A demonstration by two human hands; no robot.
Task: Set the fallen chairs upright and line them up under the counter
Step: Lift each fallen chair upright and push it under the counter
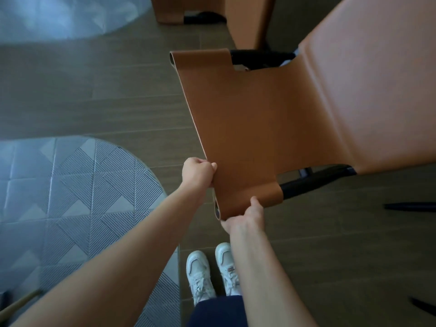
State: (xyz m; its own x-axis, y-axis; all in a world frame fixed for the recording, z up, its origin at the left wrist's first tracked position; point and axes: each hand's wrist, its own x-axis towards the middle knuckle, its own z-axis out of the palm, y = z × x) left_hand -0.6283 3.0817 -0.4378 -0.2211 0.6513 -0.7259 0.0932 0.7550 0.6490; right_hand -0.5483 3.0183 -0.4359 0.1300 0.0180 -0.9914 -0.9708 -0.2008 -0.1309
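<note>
Both the left hand [197, 172] and right hand [247, 217] grip the tan leather chair's backrest [247, 128], mid-lift; next, likely tipping it onto its black legs [313, 182].

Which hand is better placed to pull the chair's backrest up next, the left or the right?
Probably the left hand: it is closed over the long top edge of the backrest, thumb on the face. The right hand holds only the near bottom corner, from underneath, so it mostly supports.
</note>
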